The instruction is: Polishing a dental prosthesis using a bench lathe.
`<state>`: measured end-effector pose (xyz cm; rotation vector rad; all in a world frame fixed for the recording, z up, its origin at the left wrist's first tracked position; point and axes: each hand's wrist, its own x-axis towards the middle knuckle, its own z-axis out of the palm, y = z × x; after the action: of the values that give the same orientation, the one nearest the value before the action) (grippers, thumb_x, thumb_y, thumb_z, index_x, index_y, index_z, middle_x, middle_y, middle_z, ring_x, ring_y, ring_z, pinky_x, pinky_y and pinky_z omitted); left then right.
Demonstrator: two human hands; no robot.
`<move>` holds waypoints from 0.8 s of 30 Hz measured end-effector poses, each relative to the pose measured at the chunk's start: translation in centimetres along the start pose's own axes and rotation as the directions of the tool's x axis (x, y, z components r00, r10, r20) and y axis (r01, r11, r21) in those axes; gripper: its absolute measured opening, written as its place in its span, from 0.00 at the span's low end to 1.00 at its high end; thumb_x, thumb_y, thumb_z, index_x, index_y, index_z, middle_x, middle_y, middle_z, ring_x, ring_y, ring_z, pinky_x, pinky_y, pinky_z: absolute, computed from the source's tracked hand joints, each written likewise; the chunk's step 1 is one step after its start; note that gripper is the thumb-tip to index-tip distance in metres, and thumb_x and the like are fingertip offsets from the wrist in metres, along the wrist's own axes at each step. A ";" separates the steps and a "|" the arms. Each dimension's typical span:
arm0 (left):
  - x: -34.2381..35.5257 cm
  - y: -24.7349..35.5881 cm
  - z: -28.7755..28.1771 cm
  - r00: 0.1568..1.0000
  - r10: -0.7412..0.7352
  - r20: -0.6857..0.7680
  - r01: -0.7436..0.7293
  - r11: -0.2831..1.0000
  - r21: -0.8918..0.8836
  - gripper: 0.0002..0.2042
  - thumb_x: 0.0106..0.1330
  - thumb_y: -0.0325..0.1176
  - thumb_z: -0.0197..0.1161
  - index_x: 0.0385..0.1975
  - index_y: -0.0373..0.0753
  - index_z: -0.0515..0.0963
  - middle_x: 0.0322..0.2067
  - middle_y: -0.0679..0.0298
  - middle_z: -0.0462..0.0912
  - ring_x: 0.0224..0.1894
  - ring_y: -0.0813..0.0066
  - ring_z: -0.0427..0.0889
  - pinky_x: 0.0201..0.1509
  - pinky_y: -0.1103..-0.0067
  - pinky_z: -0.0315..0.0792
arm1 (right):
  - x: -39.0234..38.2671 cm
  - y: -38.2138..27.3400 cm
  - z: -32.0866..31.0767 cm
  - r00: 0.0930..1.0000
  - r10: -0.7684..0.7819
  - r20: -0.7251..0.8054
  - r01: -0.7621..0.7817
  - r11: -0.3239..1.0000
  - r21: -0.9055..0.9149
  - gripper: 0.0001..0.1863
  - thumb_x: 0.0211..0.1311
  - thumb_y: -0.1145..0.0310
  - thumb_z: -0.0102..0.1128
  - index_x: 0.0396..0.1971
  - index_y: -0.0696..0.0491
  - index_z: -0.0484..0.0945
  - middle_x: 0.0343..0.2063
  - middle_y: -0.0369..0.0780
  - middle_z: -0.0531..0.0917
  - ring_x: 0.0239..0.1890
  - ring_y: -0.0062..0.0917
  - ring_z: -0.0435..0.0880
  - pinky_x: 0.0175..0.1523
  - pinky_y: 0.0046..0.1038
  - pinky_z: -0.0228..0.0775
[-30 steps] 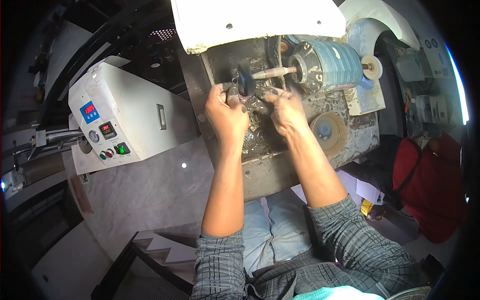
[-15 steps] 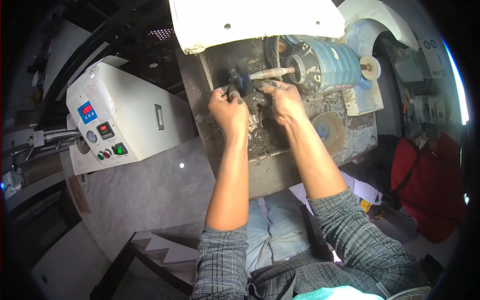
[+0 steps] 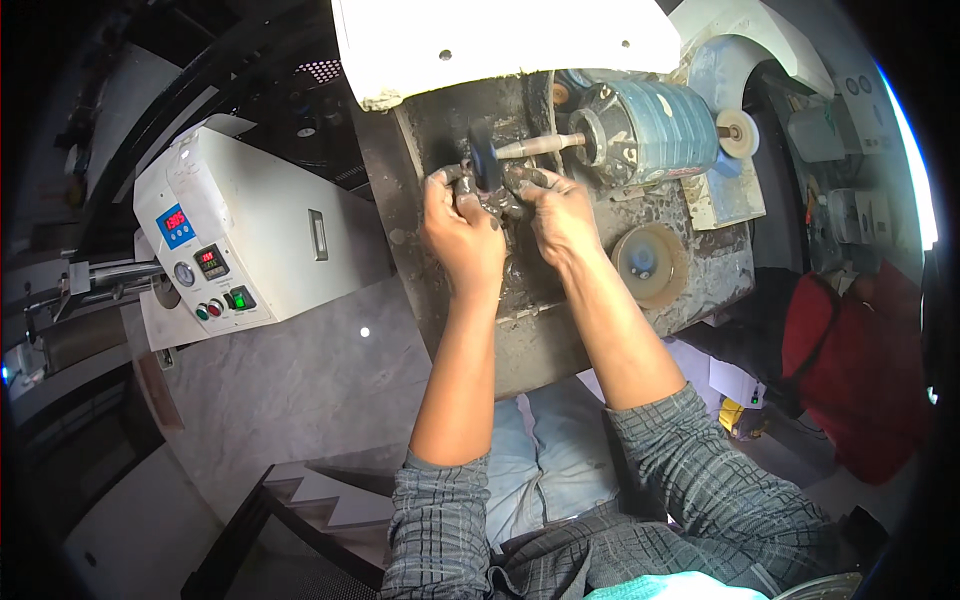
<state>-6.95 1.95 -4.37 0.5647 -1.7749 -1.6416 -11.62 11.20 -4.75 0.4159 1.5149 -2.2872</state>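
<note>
Now, versus half a second ago: right hand (image 3: 563, 215) a little lower and farther left of the ribbed blue-green cylindrical motor (image 3: 660, 130); left hand (image 3: 462, 225) edged slightly rightward, toward the motor. Gap between hands looks narrower. Whole view shifted slightly too, so small moves read with caution.

Dark blue round wheel (image 3: 483, 160): left of motor, at the tip of a pale tapered spindle (image 3: 537, 146) coming off the motor's left end. Blurred; probably spinning. Both hands close in on its lower part, left hand on its far side from the motor, right hand on its near side, below the spindle.

Grip: fingers of both hands bent inward, thumbs near forefingers, tips dark with grime. Any small piece between them is lost in the dark; cannot tell whether they clamp something or touch the wheel.

Meaning, as judged: a small re-angling at the wheel rather than a break from it.

Round tan bowl (image 3: 665, 278), below motor, shows more fully with the right forearm shifted left. White disc-shaped wheel (image 3: 738, 135) on motor's right end. Curved white hood (image 3: 510, 40) above and left of motor.
</note>
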 end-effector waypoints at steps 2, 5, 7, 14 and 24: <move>0.9 -0.5 -0.1 0.994 -0.107 0.010 0.106 0.994 0.014 0.11 0.61 0.11 0.45 0.39 0.25 0.72 0.30 0.59 0.81 0.31 0.79 0.79 0.36 0.84 0.71 | 0.4 -0.4 -0.1 0.999 0.020 -0.029 -0.021 0.999 -0.043 0.10 0.56 0.85 0.57 0.37 0.63 0.82 0.31 0.42 0.86 0.29 0.24 0.84 0.37 0.24 0.78; 1.5 -1.0 0.4 0.953 -0.304 0.010 0.304 0.952 0.021 0.10 0.61 0.12 0.47 0.40 0.25 0.72 0.28 0.61 0.81 0.28 0.81 0.79 0.33 0.85 0.69 | 1.1 -0.6 -0.3 0.999 0.028 -0.040 -0.029 0.999 -0.039 0.08 0.55 0.84 0.60 0.35 0.64 0.82 0.30 0.43 0.86 0.28 0.24 0.84 0.37 0.24 0.78; 1.4 -1.0 0.3 0.919 -0.394 -0.001 0.394 0.919 0.016 0.10 0.61 0.11 0.48 0.41 0.25 0.71 0.27 0.63 0.81 0.27 0.82 0.78 0.32 0.86 0.69 | 1.0 -0.9 -0.2 0.999 0.044 -0.026 -0.044 0.999 0.019 0.07 0.55 0.83 0.61 0.35 0.64 0.82 0.30 0.43 0.86 0.28 0.24 0.83 0.37 0.24 0.77; -1.2 -0.1 -0.3 0.999 0.034 -0.017 -0.036 0.993 -0.111 0.14 0.61 0.10 0.44 0.44 0.27 0.70 0.32 0.59 0.81 0.33 0.78 0.79 0.39 0.84 0.71 | -1.3 -0.4 -0.5 0.998 -0.042 0.051 0.045 0.997 -0.055 0.12 0.55 0.86 0.57 0.39 0.63 0.83 0.34 0.42 0.87 0.30 0.21 0.83 0.40 0.22 0.77; 1.1 -1.0 1.1 0.935 -0.348 -0.072 0.334 0.929 -0.159 0.06 0.62 0.14 0.51 0.36 0.27 0.74 0.24 0.64 0.78 0.23 0.85 0.71 0.26 0.85 0.61 | 2.1 -0.5 -0.5 0.998 0.035 -0.046 -0.037 0.999 -0.033 0.10 0.56 0.83 0.61 0.39 0.64 0.82 0.33 0.43 0.86 0.28 0.25 0.84 0.35 0.26 0.79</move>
<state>-8.64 1.83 -5.18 0.9123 -1.5314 -1.9204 -13.68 11.59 -5.45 0.4846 1.5531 -2.2352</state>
